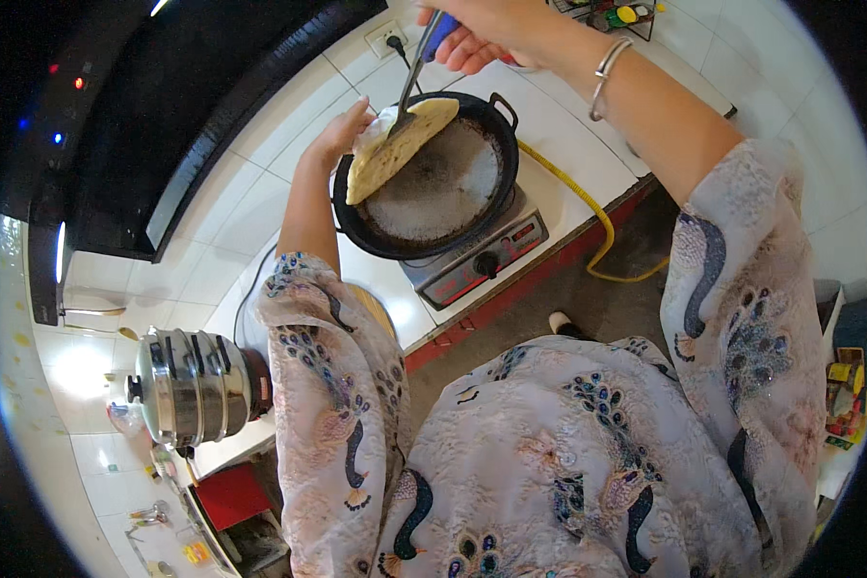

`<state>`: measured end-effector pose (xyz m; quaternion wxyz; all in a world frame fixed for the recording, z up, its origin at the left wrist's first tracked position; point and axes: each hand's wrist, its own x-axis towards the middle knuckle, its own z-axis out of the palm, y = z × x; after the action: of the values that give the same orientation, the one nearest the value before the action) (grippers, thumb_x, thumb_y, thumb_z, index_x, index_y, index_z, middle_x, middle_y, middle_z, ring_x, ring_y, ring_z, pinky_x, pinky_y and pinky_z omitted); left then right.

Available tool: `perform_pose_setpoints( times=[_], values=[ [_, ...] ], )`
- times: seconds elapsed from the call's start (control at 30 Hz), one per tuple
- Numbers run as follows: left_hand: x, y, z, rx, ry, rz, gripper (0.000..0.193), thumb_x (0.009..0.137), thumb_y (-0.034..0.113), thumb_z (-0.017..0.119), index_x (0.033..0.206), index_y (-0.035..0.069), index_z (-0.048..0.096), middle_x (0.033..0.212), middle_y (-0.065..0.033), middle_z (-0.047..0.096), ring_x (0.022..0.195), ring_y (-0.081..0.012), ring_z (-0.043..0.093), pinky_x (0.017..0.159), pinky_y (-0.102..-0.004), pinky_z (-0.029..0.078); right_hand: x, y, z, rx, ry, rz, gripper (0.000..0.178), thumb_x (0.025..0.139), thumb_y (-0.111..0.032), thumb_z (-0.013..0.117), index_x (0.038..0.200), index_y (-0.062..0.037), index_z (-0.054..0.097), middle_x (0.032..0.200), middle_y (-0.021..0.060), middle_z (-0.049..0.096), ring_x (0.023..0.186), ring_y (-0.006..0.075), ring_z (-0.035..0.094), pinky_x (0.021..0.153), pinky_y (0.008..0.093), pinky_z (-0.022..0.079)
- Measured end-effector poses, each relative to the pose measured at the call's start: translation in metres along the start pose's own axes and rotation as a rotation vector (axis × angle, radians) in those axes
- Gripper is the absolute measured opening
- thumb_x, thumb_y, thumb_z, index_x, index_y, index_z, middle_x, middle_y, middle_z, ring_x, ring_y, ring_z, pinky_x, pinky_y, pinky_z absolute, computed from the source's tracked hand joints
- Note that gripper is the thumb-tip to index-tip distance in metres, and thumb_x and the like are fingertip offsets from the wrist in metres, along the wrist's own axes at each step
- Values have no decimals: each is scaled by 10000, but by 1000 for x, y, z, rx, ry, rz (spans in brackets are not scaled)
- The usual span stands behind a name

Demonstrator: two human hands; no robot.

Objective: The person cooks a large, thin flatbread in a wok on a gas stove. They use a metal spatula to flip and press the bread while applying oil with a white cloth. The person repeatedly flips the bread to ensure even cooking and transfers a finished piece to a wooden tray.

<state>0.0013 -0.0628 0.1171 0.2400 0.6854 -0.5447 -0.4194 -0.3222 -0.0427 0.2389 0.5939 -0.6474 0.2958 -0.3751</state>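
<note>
A pale yellow flatbread [409, 152] with browned specks is tilted up over the left side of a black two-handled pan [496, 217]. My left hand [342, 133] grips its far left edge, where something white, perhaps paper or cloth, shows by the fingertips; part of those fingers is hidden. In my right hand [477, 39] is a spatula [416, 72] with a blue grip. Its blade presses against the upper face of the bread. The bare part of the pan's floor looks brown and greasy.
Under the pan stands an electric cooker [486, 258] with a black knob. A yellow hose [588, 193] runs over the counter edge. To the left are a steel steamer pot [197, 385] and a dark range hood [202, 106]. A wire rack [626, 14] stands at the back right.
</note>
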Motion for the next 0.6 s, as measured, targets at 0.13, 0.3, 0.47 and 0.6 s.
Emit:
perform_pose_setpoints(
  times=[0.13,0.3,0.47,0.6],
  values=[
    [0,10,3,-9,35,-57,658,889,581,306,1080,22,596,979,-71,623,874,-167,558,767,-306,438,11,0,-14,-17,-24,32,358,846,-343,532,834,13,569,605,169,595,433,221,584,388,315,499],
    [1,18,1,-40,18,-91,659,898,571,294,1100,12,580,998,-61,621,863,-151,553,742,-292,435,45,12,-28,51,-55,42,360,863,-326,516,835,30,562,615,177,592,435,223,576,396,321,500],
    [2,31,1,-23,100,-159,633,902,569,284,1088,47,591,950,-17,623,751,-116,526,673,-265,403,72,15,-37,97,-54,75,385,866,-338,510,831,43,552,626,171,590,454,223,579,400,313,503],
    [16,12,-15,-91,57,-198,624,900,577,282,1075,70,601,928,3,619,720,-105,501,659,-259,384,83,19,-36,139,-80,93,372,867,-341,510,839,27,556,617,163,584,453,218,577,395,315,503]
  ],
)
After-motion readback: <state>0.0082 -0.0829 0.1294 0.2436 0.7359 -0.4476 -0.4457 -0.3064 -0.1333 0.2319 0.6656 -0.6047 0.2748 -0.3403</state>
